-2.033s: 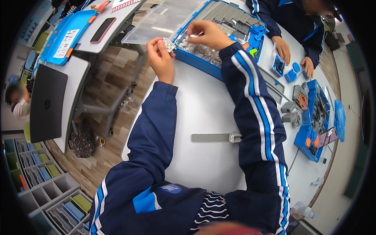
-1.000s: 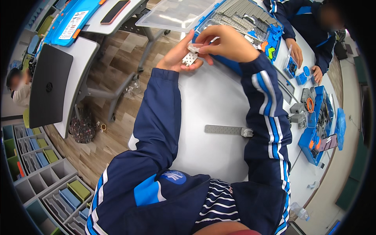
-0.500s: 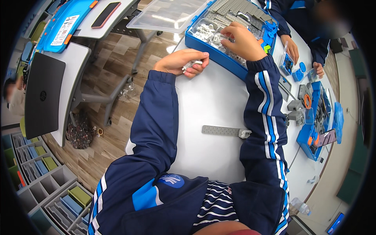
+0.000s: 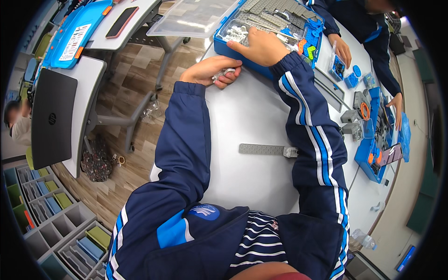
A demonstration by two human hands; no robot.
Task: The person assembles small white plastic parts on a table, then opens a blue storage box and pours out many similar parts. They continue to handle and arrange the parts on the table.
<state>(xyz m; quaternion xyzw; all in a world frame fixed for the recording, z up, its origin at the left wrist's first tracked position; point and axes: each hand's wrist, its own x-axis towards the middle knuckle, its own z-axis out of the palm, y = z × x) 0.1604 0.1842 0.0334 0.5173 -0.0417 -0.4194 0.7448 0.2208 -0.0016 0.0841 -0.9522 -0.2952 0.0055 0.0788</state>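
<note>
My left hand (image 4: 211, 73) is closed around some small white plastic building pieces (image 4: 223, 74), held just off the near left corner of a blue parts bin (image 4: 221, 49). Over that bin, my right hand (image 4: 263, 48) reaches down with its thumb stretched away from the fingers. The fingertips are partly hidden among white pieces (image 4: 234, 33), and nothing shows in its grasp. On the white table (image 4: 247, 112) between my forearms lies a grey perforated beam (image 4: 261, 149) with a light grey block (image 4: 290, 152) at its right end.
A clear lid (image 4: 191, 18) juts out left of the bin. At the right are a co-worker's hand (image 4: 342, 49), a second blue bin (image 4: 368, 161), grey blocks and a phone (image 4: 391, 155). A black laptop (image 4: 55, 119) stands on another table at the left.
My right hand has moved left across the bin, from its middle to the white pieces, and its thumb has spread. My left hand keeps its pieces. The co-worker's other hand has shifted toward the second bin.
</note>
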